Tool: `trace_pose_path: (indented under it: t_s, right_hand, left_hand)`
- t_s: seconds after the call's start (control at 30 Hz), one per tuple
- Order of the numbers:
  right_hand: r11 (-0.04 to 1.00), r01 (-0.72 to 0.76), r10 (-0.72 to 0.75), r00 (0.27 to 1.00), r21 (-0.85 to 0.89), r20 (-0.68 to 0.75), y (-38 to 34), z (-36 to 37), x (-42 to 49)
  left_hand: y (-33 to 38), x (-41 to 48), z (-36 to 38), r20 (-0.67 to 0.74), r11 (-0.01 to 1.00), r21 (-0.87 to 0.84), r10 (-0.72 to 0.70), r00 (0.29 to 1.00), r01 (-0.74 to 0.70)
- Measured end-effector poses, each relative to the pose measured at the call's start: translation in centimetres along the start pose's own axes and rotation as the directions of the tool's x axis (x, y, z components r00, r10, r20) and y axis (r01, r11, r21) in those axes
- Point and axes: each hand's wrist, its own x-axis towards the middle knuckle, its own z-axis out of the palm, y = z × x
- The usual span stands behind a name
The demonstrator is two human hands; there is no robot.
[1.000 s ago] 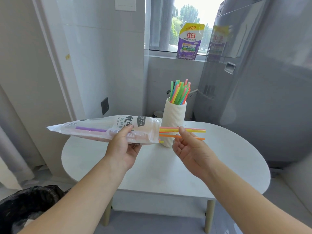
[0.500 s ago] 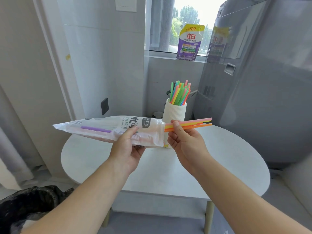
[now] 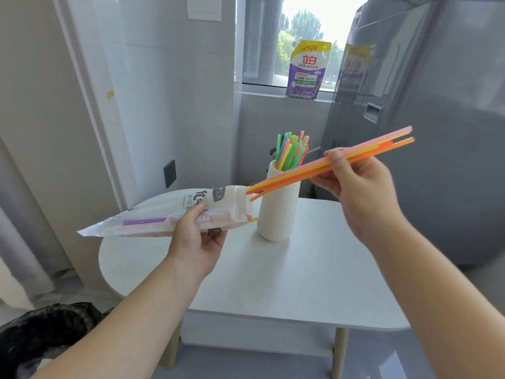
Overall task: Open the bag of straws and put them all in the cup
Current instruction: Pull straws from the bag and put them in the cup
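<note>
While my right grip (image 3: 360,187) pinches a few straws (image 3: 297,176) (pink, yellow and orange) between thumb and fingers, they slant up to the right and cross in front of the cup (image 3: 277,214). Their low ends sit at the open mouth of the bag (image 3: 147,214); I can't tell whether they are clear of it. My left grip (image 3: 196,239) holds the bag round its middle, above the bench (image 3: 300,283), mouth toward the cup. A purple straw (image 3: 143,221) shows through the bag, and a yellow tip (image 3: 254,219) pokes out of the mouth. The white ribbed cup stands upright on the bench with a bunch (image 3: 291,151) of coloured straws in it. Further out, a purple pouch (image 3: 307,69) stands on the windowsill, a grey appliance (image 3: 437,132) fills the right, and a black bin bag (image 3: 41,332) sits low on the left.
</note>
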Motion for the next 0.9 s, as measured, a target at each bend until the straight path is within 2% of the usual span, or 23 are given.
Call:
trace_pose_path:
  t_s: [0.23,0.4,0.63,0.9]
  right_hand:
    - [0.982,0.117,-0.129,0.989,-0.148,-0.074,-4.1,-1.5,1.3]
    - [0.922,0.203,-0.246,0.965,-0.330,-0.094,-6.1,-1.8,2.0]
    - [0.795,0.247,-0.310,0.950,-0.554,-0.022,-7.3,-0.8,3.1]
    - [0.712,0.276,-0.304,0.950,-0.645,0.072,-7.5,2.1,4.0]
  left_hand:
    - [0.1,0.3,-0.2,-0.005,0.999,-0.031,0.009,1.000,-0.009]
    - [-0.1,0.2,-0.2,0.001,1.000,-0.030,0.006,1.000,-0.006]
    - [-0.2,0.1,-0.1,0.006,1.000,-0.028,-0.012,1.000,0.012]
    - [-0.1,0.1,-0.2,0.032,1.000,0.004,-0.009,0.999,0.009]
